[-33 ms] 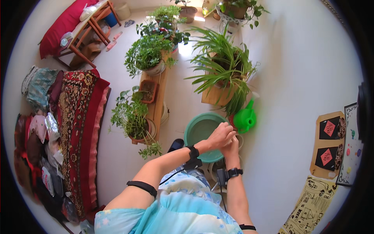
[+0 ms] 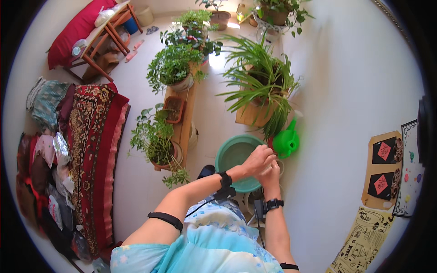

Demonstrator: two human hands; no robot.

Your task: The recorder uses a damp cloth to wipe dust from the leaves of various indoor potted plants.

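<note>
My left hand (image 2: 258,160) and my right hand (image 2: 271,174) meet over the right side of a teal basin (image 2: 248,185). The fingers of both are bent and pressed together; what they may hold between them is too small or hidden to make out. Water seems to stand in the basin, its surface dull and greenish. Just beyond my hands, to the right, a bright green watering can (image 2: 286,142) stands beside the basin. Part of a red thing (image 2: 270,142) shows between the can and the basin.
Potted plants line a wooden bench (image 2: 185,123) left of the basin. A spider plant (image 2: 264,77) spreads over a wooden stand (image 2: 248,113) ahead. A red patterned rug (image 2: 91,168) covers furniture at the left. The white wall (image 2: 346,91) runs along the right, with pictures on it.
The whole view has shifted very slightly. My hands stay together over the basin's right side, with only a small movement of the fingers.
</note>
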